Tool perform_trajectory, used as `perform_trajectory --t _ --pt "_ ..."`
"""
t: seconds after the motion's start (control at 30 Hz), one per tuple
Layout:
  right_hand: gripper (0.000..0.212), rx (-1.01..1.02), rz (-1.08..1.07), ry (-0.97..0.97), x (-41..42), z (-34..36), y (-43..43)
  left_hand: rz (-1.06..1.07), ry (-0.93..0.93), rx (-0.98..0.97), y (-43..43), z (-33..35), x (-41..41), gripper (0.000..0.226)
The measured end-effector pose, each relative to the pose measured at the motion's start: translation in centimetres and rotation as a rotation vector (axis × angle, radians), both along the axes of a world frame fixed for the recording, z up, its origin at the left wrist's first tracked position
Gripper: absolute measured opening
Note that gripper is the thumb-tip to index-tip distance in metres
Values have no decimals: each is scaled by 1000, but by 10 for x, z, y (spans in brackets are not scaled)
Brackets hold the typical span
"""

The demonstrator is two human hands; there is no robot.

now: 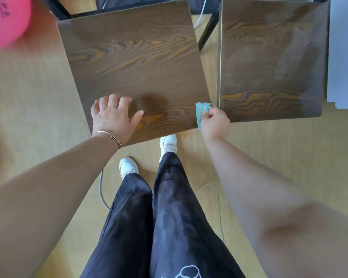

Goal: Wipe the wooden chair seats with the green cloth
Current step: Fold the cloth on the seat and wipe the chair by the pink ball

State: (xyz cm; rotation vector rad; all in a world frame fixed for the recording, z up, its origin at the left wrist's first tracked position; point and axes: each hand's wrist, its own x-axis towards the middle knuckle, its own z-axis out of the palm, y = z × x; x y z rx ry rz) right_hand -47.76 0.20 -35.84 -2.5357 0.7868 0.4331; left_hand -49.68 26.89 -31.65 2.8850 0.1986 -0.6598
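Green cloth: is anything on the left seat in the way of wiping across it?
Only the left hand, which rests flat near the front left corner of the left seat. The right hand holds the cloth at the front right corner; nothing else visible lies on the wood.

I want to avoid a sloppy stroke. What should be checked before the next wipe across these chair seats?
1. Right hand grips the green cloth: ok.
2. Cloth spread flat on the wood: not ok; it is bunched at the near right corner of the left seat.
3. Left hand steadies that seat: ok; it rests on it near the front edge.
4. Wipe path free of objects: ok; only the left hand lies on it.
5. Right seat clean: cannot tell; pale smears show, either dust or damp.
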Motion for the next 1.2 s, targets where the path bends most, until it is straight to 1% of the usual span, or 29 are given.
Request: perform_trajectory --t 0.27,0.5,0.7,0.87,0.97,1.07,1.13,1.2 --pt "17 -7 45 -11 -28 -5 80 137 -10 -14 63 -7 -38 55" --pt "15 64 96 -18 -45 -7 170 159 -44 14 121 -11 -74 54" --pt "17 99 327 -16 -64 -4 251 251 -84 43 158 -8 -96 54" --pt "12 174 567 18 -87 -2 300 364 -105 38 178 -5 -109 56" --pt "10 271 652 84 -88 1 306 374 -113 45 179 -1 -111 54" --pt "19 371 601 87 -66 12 282 334 -106 36 169 2 -102 53" --pt "22 348 551 39 -39 20 246 282 -96 36 156 3 -87 52" --pt "21 264 553 8 -8 23 202 231 -93 32 145 3 -73 52"
